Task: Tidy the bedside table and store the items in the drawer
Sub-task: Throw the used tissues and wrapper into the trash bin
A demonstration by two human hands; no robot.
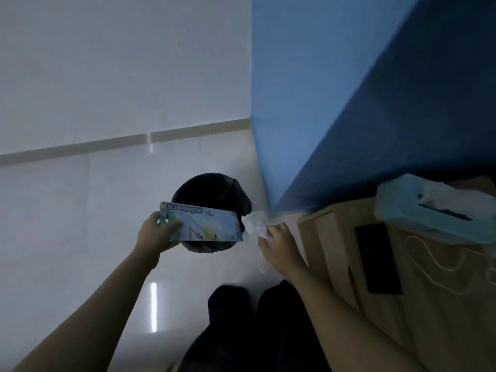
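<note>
the flat packet (204, 224) looks light and fairly stiff, so a pinch at one short end should do, as the left hand (158, 233) has it, thumb on top; squeezed midway it might buckle. it is pale, with printed lettering. the crumpled white wrapper (256, 224), probably soft and near weightless, is bunched in the right hand's (279, 245) curled fingers. both hang over or just beside the black bin (212, 189), left of the bench (418, 331) with its phone (378, 261) and cable (434, 261).
</note>
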